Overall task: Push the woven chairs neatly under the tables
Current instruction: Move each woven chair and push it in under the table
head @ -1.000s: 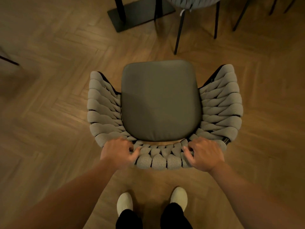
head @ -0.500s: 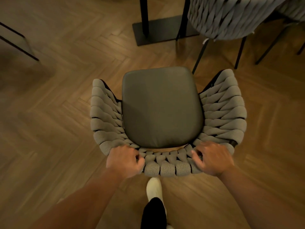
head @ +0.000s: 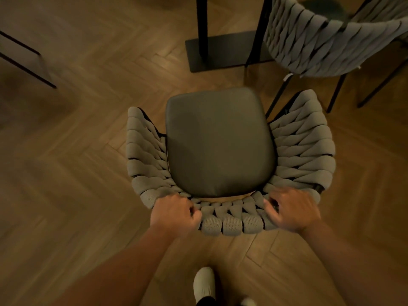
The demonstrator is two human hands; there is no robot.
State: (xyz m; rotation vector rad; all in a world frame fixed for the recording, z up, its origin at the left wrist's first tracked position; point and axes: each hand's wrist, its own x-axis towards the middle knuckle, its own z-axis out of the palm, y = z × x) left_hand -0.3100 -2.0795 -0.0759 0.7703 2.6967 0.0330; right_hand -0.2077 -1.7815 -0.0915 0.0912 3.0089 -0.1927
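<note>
Behind the woven chair (head: 231, 224), nearest the camera: one pale shoe (head: 204, 283) on the herringbone wood floor (head: 77, 195), both forearms reaching forward above it. On the chair's top rim, left of its middle, the left hand (head: 174, 214) is clenched round the woven backrest, knuckles up, fingers wrapped over the edge. Right of the middle, the right hand (head: 291, 209) is on the same rim; it is motion-blurred, with fingers curled over the weave, gripping it. The chair stands on the floor facing away from the person, woven arms curving forward either side of a dark grey seat cushion (head: 218, 144). Beyond the chair's front edge and apart from it: a flat black table base (head: 220, 51) with a black post (head: 202, 25) rising to the frame's top. Beyond the chair's right arm: a second woven chair (head: 326, 40), back to the camera, one thin black leg just beside that arm. Well off the chair's left side: thin black metal legs (head: 24, 62), cut by the frame edge.
</note>
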